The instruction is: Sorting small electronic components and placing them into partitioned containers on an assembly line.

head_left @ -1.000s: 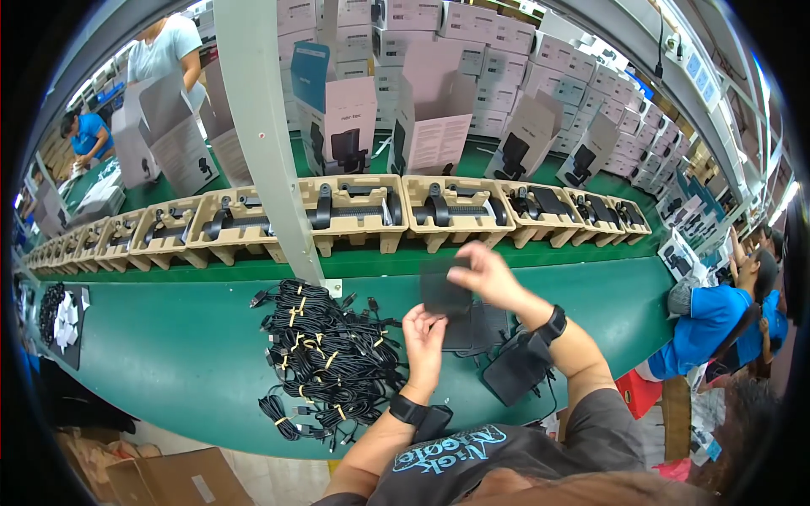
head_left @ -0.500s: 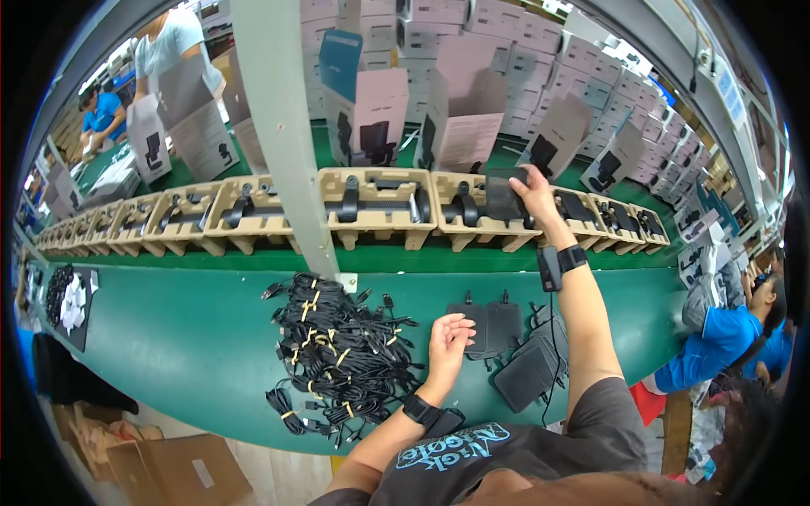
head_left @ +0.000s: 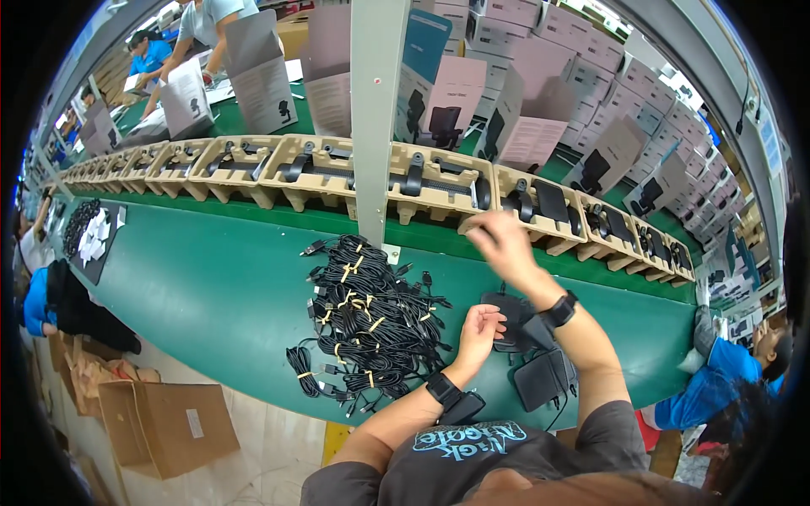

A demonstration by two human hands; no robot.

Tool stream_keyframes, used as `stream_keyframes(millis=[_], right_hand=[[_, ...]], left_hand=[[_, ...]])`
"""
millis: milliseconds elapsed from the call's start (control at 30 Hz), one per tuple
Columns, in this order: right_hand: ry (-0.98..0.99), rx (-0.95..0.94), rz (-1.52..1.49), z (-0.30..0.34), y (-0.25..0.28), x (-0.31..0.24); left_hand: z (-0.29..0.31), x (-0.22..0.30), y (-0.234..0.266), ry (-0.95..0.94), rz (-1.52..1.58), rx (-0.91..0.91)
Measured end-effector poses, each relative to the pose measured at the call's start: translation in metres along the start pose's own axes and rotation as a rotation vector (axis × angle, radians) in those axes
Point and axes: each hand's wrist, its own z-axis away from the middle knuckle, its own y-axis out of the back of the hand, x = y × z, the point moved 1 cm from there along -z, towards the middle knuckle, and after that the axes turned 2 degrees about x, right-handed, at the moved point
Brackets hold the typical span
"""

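Observation:
My right hand (head_left: 504,244) is over the tray row's near edge, its fingers loosely stretched leftward, with nothing seen in them. My left hand (head_left: 481,331) is low over the table, fingers loosely bent, beside a flat black rectangular piece (head_left: 501,309); whether it touches the piece I cannot tell. More flat black pieces with thin cords (head_left: 540,379) lie under and beside my right forearm. Another flat black piece (head_left: 553,201) sits in a tan moulded tray (head_left: 506,179) among black parts. A heap of black cables (head_left: 367,316), bundled with yellowish ties, lies left of my hands.
A line of tan trays (head_left: 240,173) runs across the green table (head_left: 211,261). A pale metal post (head_left: 376,126) rises from the table. Open printed boxes (head_left: 527,118) stand behind the trays. A cardboard box (head_left: 169,426) is on the floor; people work at far left and right.
The flat black piece my right hand held now rests in the tray. That hand has let go and drawn back nearer. My left hand's fingers are more bent, and the view has shifted.

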Motion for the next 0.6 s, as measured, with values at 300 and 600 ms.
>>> stream_keyframes(millis=[300, 600], right_hand=[[-0.302, -0.517, -0.4, -0.039, -0.11, -0.082], [-0.101, -0.436, -0.313, -0.032, -0.124, -0.081]], left_hand=[[-0.005, -0.019, 0.019, 0.017, 0.223, 0.005], [-0.002, -0.019, 0.023, 0.022, 0.378, -0.021]])
